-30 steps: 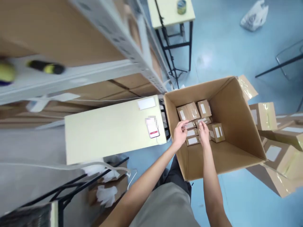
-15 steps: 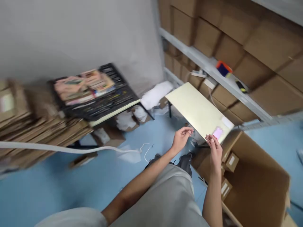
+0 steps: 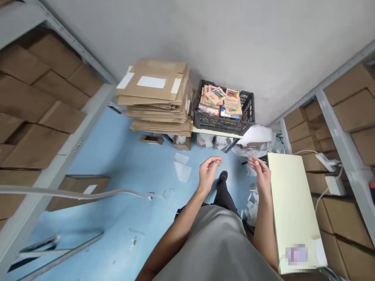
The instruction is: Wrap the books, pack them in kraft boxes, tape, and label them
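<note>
The left hand [image 3: 206, 175] and right hand [image 3: 263, 176] hover apart, empty, fingers loosely curled but not closed. The table [image 3: 290, 199] is just right of the right fingers; beyond the left fingers sit a crate [image 3: 218, 123] and flattened cartons [image 3: 156, 102].

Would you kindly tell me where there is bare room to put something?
The pale table is bare along its far and middle stretch, between the right hand and right shelf; a blurred item takes its near end. The blue floor is open between the left shelf and loose white paper. The back bench is crowded: flattened cardboard, black crate.
</note>
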The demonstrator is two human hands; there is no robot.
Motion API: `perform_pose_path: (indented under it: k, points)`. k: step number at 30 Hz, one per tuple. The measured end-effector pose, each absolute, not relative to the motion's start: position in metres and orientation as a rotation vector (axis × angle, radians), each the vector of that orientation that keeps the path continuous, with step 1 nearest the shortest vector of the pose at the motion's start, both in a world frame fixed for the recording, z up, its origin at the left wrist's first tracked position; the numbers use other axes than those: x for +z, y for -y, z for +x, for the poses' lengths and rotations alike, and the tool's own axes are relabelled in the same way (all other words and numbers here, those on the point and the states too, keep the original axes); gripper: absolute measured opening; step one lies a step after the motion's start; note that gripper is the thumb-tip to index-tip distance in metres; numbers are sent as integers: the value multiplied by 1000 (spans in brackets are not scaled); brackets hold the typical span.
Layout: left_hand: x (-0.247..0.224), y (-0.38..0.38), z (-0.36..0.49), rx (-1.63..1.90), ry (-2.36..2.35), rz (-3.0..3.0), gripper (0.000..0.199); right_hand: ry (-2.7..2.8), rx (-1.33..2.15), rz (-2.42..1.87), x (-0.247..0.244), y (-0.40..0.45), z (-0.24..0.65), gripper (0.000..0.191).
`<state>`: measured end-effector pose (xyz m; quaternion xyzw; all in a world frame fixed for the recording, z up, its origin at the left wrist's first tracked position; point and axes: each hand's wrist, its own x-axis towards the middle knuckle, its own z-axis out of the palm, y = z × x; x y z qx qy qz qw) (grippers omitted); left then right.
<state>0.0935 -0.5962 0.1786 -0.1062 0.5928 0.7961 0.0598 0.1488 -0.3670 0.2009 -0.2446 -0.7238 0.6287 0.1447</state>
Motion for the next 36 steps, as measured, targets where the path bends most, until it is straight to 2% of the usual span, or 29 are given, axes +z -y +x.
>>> perform_pose_path:
  k: [9,17,21,26,32,36]
  points:
    - [166,576,-59,2401,-2050,-516,25,2221,1995,-407,187,340,-51,52]
    - [175,536,-135,2326,-2153,-605,23,2250,1999,-483,151,278,-179,58]
    - [170,529,-174,2299,-2147,-593,21,2311,1950,-535,125,272,-218,59]
    - [159,528,-235,2302,-2128,-546,16,2498,1679,-718,100,269,-250,51]
    - [149,546,-291,2299,-2069,-448,16,2672,1407,-975,91,279,-266,35]
    - [142,547,-317,2255,-2042,-342,15,2663,1338,-1037,89,286,-267,35]
